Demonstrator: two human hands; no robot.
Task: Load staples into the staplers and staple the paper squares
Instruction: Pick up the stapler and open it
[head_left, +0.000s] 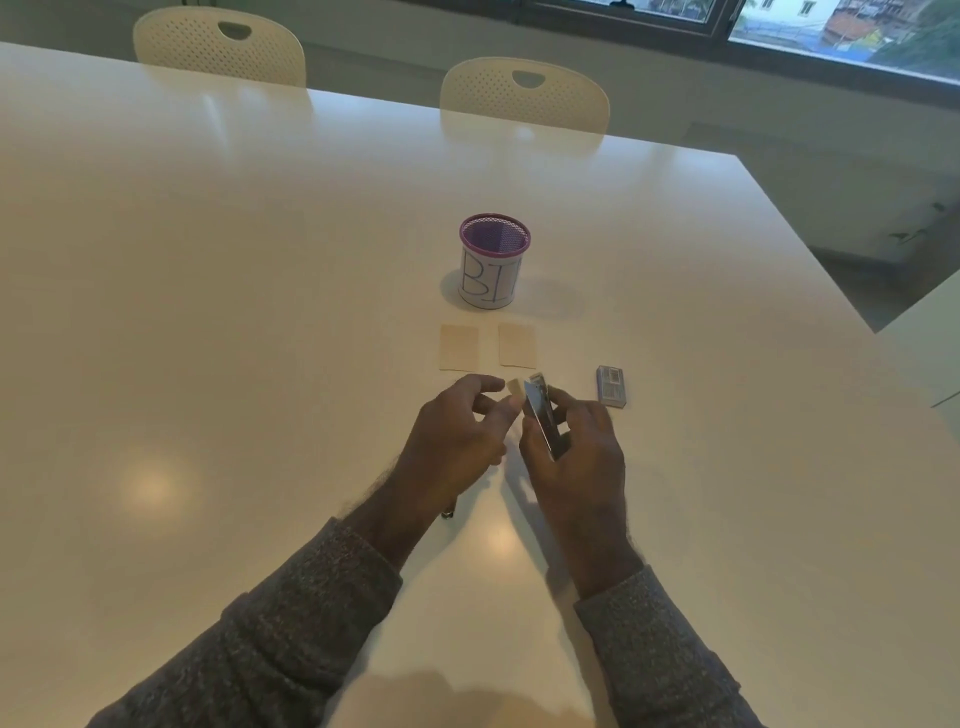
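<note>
My right hand (576, 457) grips a small dark stapler (543, 415), held tilted above the white table (260, 312). My left hand (457, 436) is just to its left, and its thumb and fingers pinch a small beige paper piece (514, 387) against the stapler's front end. Two beige paper squares (459, 347) (517, 344) lie flat side by side just beyond my hands. A small staple box (611, 385) lies on the table to the right of the stapler. A dark object (448, 512) peeks out from under my left wrist, mostly hidden.
A purple-rimmed mesh cup (493, 262) with a white label marked in blue letters stands behind the paper squares. Two cream perforated chairs (221, 47) (524, 93) stand at the far table edge. The table's right edge (831, 280) runs diagonally.
</note>
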